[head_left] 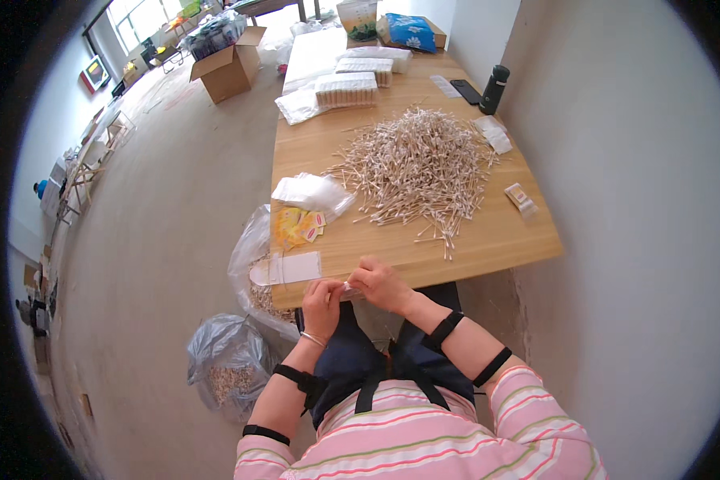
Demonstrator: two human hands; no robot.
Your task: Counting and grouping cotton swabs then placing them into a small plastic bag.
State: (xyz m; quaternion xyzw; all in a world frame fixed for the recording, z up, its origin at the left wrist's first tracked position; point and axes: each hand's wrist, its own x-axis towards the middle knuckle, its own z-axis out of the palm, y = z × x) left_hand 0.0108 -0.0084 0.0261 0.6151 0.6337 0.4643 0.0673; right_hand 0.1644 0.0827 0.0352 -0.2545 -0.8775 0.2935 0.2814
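Note:
My left hand [323,302] and my right hand [378,283] meet at the table's near edge. Both have their fingers pinched on a small clear plastic bag [352,294], partly hidden by the fingers; its contents are too small to make out. Beyond them a big loose heap of cotton swabs [420,168] covers the middle of the wooden table [504,244]. Left of the heap lie a stack of clear plastic bags [312,190] and several yellow cards [298,227]. A white card [296,268] rests close to my left hand.
Packed swab bundles [346,90] stand at the far left of the table. A dark bottle [494,90], a phone [466,92] and a small filled packet [522,200] are along the right. Bags of swabs [228,360] sit on the floor at left, a cardboard box [230,70] farther off.

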